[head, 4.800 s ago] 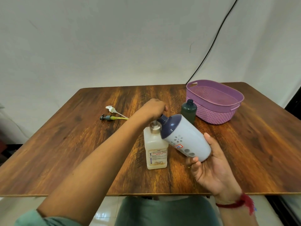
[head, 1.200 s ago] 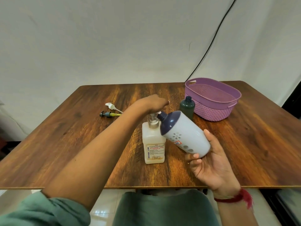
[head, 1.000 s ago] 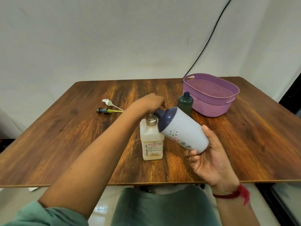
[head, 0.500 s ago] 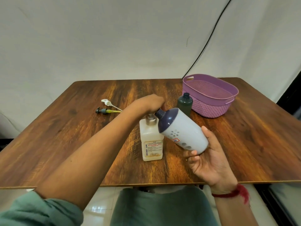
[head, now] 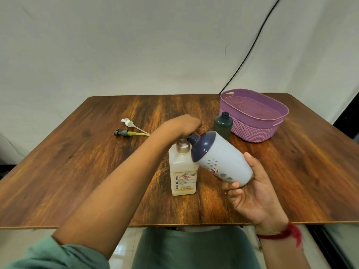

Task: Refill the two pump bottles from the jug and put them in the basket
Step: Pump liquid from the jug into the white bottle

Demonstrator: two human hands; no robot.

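Cream jug (head: 182, 171) top hidden (left hand (head: 184, 125)).

The jug (head: 183, 171), square-sided and translucent with a printed label on its front and a metallic collar, stands upright on the table (head: 77, 152) near the front middle; the left hand (head: 184, 126) curls over its top. The white bottle (head: 221, 160), rounded with a navy shoulder and bare neck, is gripped by the right hand (head: 252, 195) and tilted, its neck right by the jug's top. The dark green bottle (head: 223, 126) stands upright, just beside the purple woven-look basket (head: 252, 132) at the far right. Two pump heads lie on their sides at the far left, one white (head: 128, 122), one grey with a yellow tube (head: 124, 133).
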